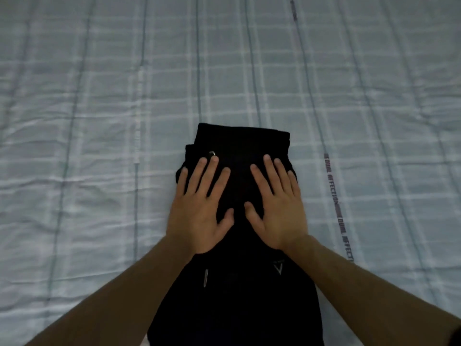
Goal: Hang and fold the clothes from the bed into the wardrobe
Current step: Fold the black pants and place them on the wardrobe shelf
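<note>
A black garment [239, 283], with a zip pull and a small grey V logo, lies folded lengthwise on the bed at the centre bottom of the head view. Its far end is doubled over in layers, and a small metal eyelet shows there. My left hand [199, 208] rests flat on the left half of that folded end, fingers spread. My right hand [277, 206] lies flat on the right half, fingers spread too. Neither hand grips the cloth; both palms press down on it.
The bed [99, 121] is covered by a pale blue-grey checked sheet with light wrinkles. A dark printed text stripe [336, 208] runs along the sheet to the right of the garment. No wardrobe or other clothes are in view.
</note>
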### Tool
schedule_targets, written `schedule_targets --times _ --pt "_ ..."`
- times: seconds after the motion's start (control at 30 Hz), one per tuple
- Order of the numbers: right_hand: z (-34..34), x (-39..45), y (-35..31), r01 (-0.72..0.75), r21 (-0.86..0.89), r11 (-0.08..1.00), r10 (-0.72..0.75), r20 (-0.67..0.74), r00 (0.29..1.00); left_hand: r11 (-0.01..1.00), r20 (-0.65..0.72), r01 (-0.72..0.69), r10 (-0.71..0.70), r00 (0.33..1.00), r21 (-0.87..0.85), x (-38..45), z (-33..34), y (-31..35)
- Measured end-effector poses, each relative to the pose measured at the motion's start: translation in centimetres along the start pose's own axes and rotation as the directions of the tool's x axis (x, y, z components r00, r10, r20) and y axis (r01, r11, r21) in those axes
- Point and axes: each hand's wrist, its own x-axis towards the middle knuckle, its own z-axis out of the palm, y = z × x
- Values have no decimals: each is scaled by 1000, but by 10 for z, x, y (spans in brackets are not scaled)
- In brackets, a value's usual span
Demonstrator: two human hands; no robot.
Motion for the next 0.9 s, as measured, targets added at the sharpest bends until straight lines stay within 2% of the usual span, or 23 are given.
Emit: schedule_targets --times 0.2,0.3,0.4,0.47,0.63,0.8,0.9 --pt "-22 -1 -1 -8 84 996 1 91 996 990 49 72 -78 996 119 -9 -22 11" --pt "-40 -20 -9 -15 56 998 10 93 996 989 38 119 -123 992 89 -34 -40 22" --pt "-49 -79 -29 104 -1 995 -104 66 992 991 5 134 -134 991 3 -87 -56 42" --pt "-48 -130 -44 141 8 990 -141 97 985 994 -3 107 -107 994 -16 -131 -60 59" --pt "-23 -213 -50 146 -76 986 -127 215 968 991 146 130 -132 980 26 -221 -41 74" --pt "-11 -215 -45 118 -96 988 -97 207 974 984 231 166 -175 957 58 -229 -29 68" --pt "-18 -217 -45 141 -86 986 -120 212 970 981 180 187 -191 965 42 -231 -37 75"
